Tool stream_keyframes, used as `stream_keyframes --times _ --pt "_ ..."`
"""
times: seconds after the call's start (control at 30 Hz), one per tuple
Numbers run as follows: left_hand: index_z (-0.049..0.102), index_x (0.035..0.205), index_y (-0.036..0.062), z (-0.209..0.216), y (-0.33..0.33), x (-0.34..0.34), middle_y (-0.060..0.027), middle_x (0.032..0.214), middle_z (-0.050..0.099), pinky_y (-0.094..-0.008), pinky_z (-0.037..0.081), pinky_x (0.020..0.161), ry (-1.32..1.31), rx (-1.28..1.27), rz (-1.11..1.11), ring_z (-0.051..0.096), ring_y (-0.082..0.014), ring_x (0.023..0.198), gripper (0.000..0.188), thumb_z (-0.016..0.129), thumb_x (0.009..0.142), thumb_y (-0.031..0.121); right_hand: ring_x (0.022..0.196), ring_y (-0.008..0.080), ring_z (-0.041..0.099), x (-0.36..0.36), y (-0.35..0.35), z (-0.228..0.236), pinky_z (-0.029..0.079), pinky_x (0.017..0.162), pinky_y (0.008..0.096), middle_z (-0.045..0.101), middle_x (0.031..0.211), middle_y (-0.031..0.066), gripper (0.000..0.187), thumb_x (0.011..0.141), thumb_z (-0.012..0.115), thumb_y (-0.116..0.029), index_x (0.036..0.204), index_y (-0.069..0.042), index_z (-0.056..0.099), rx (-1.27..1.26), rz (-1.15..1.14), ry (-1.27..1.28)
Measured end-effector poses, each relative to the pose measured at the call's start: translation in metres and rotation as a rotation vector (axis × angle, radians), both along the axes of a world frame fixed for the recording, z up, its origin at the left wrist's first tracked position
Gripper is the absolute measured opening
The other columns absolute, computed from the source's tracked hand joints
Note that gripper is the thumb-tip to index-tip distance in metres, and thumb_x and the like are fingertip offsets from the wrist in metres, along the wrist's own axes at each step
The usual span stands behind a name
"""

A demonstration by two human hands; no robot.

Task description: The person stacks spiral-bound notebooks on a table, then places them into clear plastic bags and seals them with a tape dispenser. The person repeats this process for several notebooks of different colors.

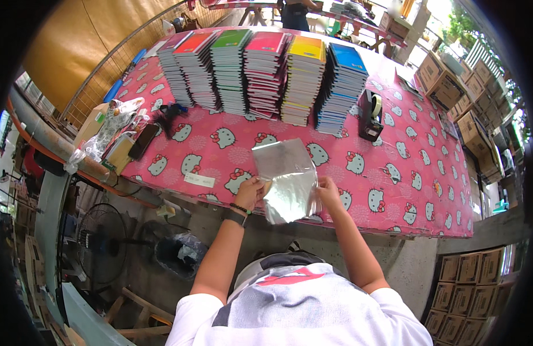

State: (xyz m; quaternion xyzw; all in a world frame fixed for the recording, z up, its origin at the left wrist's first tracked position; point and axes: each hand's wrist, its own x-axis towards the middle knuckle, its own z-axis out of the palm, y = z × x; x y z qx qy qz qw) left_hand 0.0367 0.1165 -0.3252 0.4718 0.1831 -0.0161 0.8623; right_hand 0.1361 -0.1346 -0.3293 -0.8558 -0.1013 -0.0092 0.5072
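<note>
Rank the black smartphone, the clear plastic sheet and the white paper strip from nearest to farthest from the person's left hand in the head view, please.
1. Clear plastic sheet: gripped by the left hand, extending to its right.
2. White paper strip: on the pink tablecloth, left of the hand.
3. Black smartphone: farther left, near the tablecloth's left edge.

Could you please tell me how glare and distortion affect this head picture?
Head view: white glare covers the lower part of the clear plastic sheeting held in the left hand and the right hand; the front edge of the pink patterned tablecloth bows; the corners are black; daylight at upper right looks overexposed.
</note>
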Motion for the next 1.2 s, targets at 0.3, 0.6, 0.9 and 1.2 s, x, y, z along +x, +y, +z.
stream_keyframes --times 0.3,0.6,0.9,1.2 --pt "0.056 0.098 0.0037 -0.011 -0.063 0.037 -0.0029 0.086 0.063 -0.0224 0.049 0.063 -0.02 0.021 0.031 0.058 -0.0092 0.07 0.016 0.059 0.083 0.008 0.093 0.0301 0.057 -0.014 0.038 0.062 0.046 0.08 0.0381 0.058 0.104 0.0174 0.051 0.068 0.074 -0.019 0.11 0.0 0.052 -0.011 0.342 0.036" --pt "0.044 0.124 0.0035 0.012 -0.082 0.06 -0.0088 0.113 0.056 -0.0359 0.047 0.086 -0.085 -0.259 -0.047 0.058 -0.0211 0.097 0.04 0.056 0.089 0.018 0.073 0.0137 0.056 0.011 0.041 0.063 0.047 0.063 0.0298 0.057 0.082 0.0072 0.048 0.069 0.072 -0.01 0.11 -0.002 0.049 0.124 0.304 0.085" --pt "0.051 0.112 0.005 0.019 -0.014 0.077 -0.0015 0.099 0.059 -0.0273 0.048 0.074 -0.179 0.031 -0.097 0.057 -0.0104 0.084 0.026 0.058 0.087 0.01 0.063 0.0124 0.056 0.032 0.05 0.095 0.046 0.057 0.0266 0.059 0.076 0.0063 0.041 0.071 0.06 0.004 0.11 -0.002 0.051 0.512 0.117 0.429" --pt "0.049 0.107 0.0011 0.007 0.091 0.055 -0.0026 0.081 0.06 -0.0213 0.04 0.043 0.177 0.244 0.038 0.056 -0.0094 0.062 0.033 0.065 0.082 0.014 0.086 0.0287 0.056 0.036 0.005 0.085 0.044 0.077 0.0386 0.058 0.087 0.0149 0.039 0.07 0.056 0.001 0.108 -0.001 0.05 -0.375 -0.395 -0.676"
